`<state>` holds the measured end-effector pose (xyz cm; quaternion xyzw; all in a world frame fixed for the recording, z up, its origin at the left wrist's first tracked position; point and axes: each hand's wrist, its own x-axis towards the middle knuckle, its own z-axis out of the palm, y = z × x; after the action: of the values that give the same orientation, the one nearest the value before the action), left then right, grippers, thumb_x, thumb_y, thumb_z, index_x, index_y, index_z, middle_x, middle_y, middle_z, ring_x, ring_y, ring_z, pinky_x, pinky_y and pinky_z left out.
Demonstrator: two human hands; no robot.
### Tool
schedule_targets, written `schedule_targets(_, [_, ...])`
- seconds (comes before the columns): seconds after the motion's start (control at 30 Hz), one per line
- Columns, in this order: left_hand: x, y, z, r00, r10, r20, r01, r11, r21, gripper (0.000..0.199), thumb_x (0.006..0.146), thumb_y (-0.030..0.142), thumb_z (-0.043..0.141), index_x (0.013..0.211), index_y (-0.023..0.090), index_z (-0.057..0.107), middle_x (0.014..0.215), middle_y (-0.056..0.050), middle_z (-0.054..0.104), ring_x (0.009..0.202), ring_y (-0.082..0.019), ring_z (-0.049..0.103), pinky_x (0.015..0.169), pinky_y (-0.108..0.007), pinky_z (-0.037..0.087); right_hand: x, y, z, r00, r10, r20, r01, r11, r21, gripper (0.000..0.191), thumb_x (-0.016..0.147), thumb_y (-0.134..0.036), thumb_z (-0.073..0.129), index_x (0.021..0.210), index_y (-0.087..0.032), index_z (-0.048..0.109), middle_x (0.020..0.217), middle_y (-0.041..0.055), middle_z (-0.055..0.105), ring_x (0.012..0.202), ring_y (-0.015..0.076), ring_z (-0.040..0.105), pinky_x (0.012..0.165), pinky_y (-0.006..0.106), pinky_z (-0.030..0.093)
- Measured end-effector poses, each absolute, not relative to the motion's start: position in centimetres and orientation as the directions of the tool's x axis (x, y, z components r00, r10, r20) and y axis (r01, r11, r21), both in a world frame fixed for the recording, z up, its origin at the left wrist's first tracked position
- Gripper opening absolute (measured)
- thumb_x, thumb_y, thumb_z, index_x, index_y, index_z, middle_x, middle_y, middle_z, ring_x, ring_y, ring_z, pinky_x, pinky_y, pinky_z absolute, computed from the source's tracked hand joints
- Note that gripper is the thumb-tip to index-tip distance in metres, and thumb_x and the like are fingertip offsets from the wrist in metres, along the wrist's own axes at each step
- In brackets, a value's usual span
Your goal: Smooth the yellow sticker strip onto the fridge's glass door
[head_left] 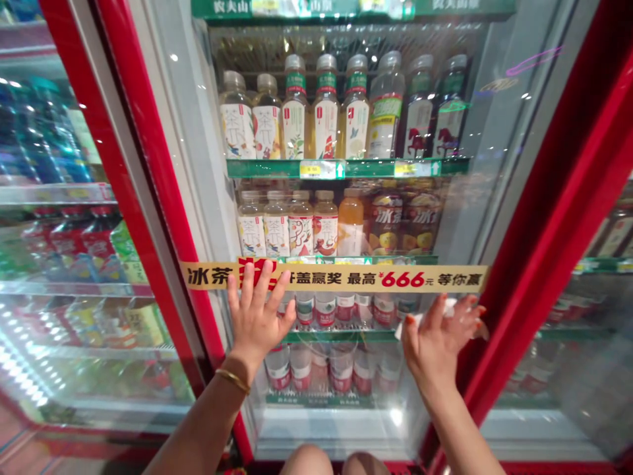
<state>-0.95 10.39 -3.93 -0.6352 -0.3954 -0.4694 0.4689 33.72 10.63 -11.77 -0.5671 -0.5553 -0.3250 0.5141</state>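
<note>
A closed glass door [316,429] of a drinks cooler stands in front of me. My left hand [258,313] has its fingers spread, palm toward the glass at the left end of a yellow printed strip [363,280]. At the strip's right end, my right hand [438,340] holds a white tissue [406,326] under its palm, flat against the glass. Part of the tissue shows between the fingers; the rest is hidden by the hand. A bracelet [232,380] circles my left wrist.
Behind the glass, bottles [326,109] stand in rows on green-edged shelves [271,169]. Red door frames [148,152] run down both sides. Another cooler with drinks [101,237] is at the left, and more shelves show at the right. My knees [306,460] are at the bottom edge.
</note>
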Motion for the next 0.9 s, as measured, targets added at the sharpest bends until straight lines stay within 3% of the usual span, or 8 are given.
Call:
schedule_targets(0.07, [-1.0, 10.4, -3.9, 0.243, 0.065, 0.968, 0.943, -0.248, -0.22, 0.086, 0.098, 0.037, 0.066, 0.174, 0.038, 0.026, 0.183, 0.0, 0.022, 0.173, -0.029, 0.014, 0.142, -0.06, 0.01, 31.2, 11.2, -8.5, 0.219, 0.287, 0.933, 0.952, 0.149, -0.269, 0.091, 0.106, -0.043, 0.054, 0.178, -0.032, 0.0, 0.182, 0.0084, -0.027, 0.167, 0.0554, -0.016, 0.117, 0.098, 0.018])
schedule_targets(0.17, [-1.0, 10.3, -3.8, 0.26, 0.061, 0.964, 0.936, -0.26, -0.236, 0.085, 0.099, 0.038, 0.066, 0.174, 0.037, 0.026, 0.183, 0.002, 0.02, 0.173, -0.027, 0.013, 0.143, -0.056, 0.007, 24.1, 10.3, -9.0, -0.007, 0.286, 0.958, 0.967, 0.248, -0.067, 0.09, 0.098, -0.055, 0.07, 0.175, -0.042, 0.025, 0.188, 0.0035, -0.004, 0.168, 0.0558, -0.011, 0.12, 0.092, 0.028])
schedule_targets(0.33, [-0.9, 10.1, -3.5, 0.269, 0.058, 0.961, 0.936, -0.249, -0.247, 0.085, 0.099, 0.037, 0.066, 0.174, 0.035, 0.026, 0.184, 0.001, 0.018, 0.173, -0.025, 0.012, 0.144, -0.054, 0.006, 21.5, 7.5, -18.4, -0.347, 0.207, 0.915, 0.896, 0.361, 0.258, 0.063, 0.1, -0.063, 0.063, 0.161, -0.056, 0.049, 0.182, -0.0194, 0.022, 0.174, 0.0251, 0.008, 0.132, 0.049, 0.044])
schedule_targets(0.47, [-0.9, 10.3, -3.8, 0.259, 0.066, 0.964, 0.94, -0.248, -0.236, 0.084, 0.099, 0.037, 0.064, 0.174, 0.036, 0.026, 0.183, 0.001, 0.02, 0.173, -0.027, 0.014, 0.143, -0.058, 0.009, 30.0, 9.2, -17.9, -0.069, 0.258, 0.964, 0.972, 0.234, 0.007, 0.092, 0.104, -0.05, 0.055, 0.179, -0.029, 0.008, 0.186, 0.0098, -0.005, 0.172, 0.0432, -0.007, 0.126, 0.088, 0.023])
schedule_targets(0.57, [-0.9, 10.4, -4.1, 0.248, 0.064, 0.967, 0.943, -0.244, -0.226, 0.085, 0.098, 0.037, 0.065, 0.174, 0.036, 0.026, 0.183, 0.001, 0.02, 0.173, -0.028, 0.013, 0.143, -0.059, 0.009, 32.3, 11.1, -12.0, 0.203, 0.298, 0.933, 0.958, 0.138, -0.253, 0.088, 0.108, -0.047, 0.044, 0.178, -0.026, -0.006, 0.183, 0.0117, -0.023, 0.168, 0.0501, -0.019, 0.118, 0.098, 0.015])
schedule_targets(0.63, [-0.8, 10.4, -4.0, 0.245, 0.067, 0.967, 0.943, -0.249, -0.222, 0.085, 0.099, 0.038, 0.065, 0.174, 0.037, 0.025, 0.183, 0.001, 0.02, 0.173, -0.028, 0.014, 0.143, -0.059, 0.009, 29.6, 11.5, -8.8, 0.206, 0.296, 0.933, 0.953, 0.154, -0.26, 0.087, 0.108, -0.047, 0.045, 0.178, -0.028, -0.002, 0.184, 0.0101, -0.022, 0.168, 0.0504, -0.019, 0.12, 0.096, 0.013])
schedule_targets(0.83, [-1.0, 9.9, -3.8, 0.249, 0.066, 0.966, 0.935, -0.276, -0.222, 0.084, 0.1, 0.037, 0.066, 0.174, 0.036, 0.026, 0.182, -0.002, 0.025, 0.173, -0.028, 0.015, 0.143, -0.058, 0.01, 20.8, 9.2, -11.2, -0.521, 0.183, 0.834, 0.811, 0.412, 0.416, 0.075, 0.099, -0.048, 0.071, 0.168, -0.042, 0.043, 0.186, -0.0037, 0.019, 0.174, 0.0365, -0.005, 0.138, 0.069, 0.006])
schedule_targets(0.9, [-1.3, 9.4, -4.9, 0.244, 0.101, 0.965, 0.936, -0.287, -0.206, 0.085, 0.099, 0.035, 0.067, 0.174, 0.036, 0.027, 0.181, -0.003, 0.027, 0.173, -0.028, 0.016, 0.143, -0.058, 0.011, 23.5, 9.4, -11.7, -0.584, 0.156, 0.796, 0.779, 0.384, 0.496, 0.068, 0.1, -0.046, 0.07, 0.165, -0.044, 0.048, 0.185, -0.0062, 0.02, 0.174, 0.0345, -0.001, 0.139, 0.066, 0.005])
